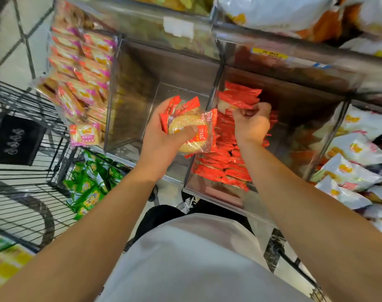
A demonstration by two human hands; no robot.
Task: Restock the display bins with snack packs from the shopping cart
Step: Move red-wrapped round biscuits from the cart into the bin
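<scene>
A small stack of red-and-clear rice cracker packs [186,124] is gripped in the left hand [164,136], the thumb pressed across the round cake of the top pack and the fingers curled underneath. The right hand [252,124] is held inside the clear acrylic bin [209,188], its fingers [258,109] curled and pinching a red pack [240,99] at the film edge above the heap already there. The packs are judged light, their wrappers slick and crinkly, the cakes brittle. Hold is best taken across the flat faces or at a sealed end, without squeezing. The shopping cart [22,131] stands at the left.
</scene>
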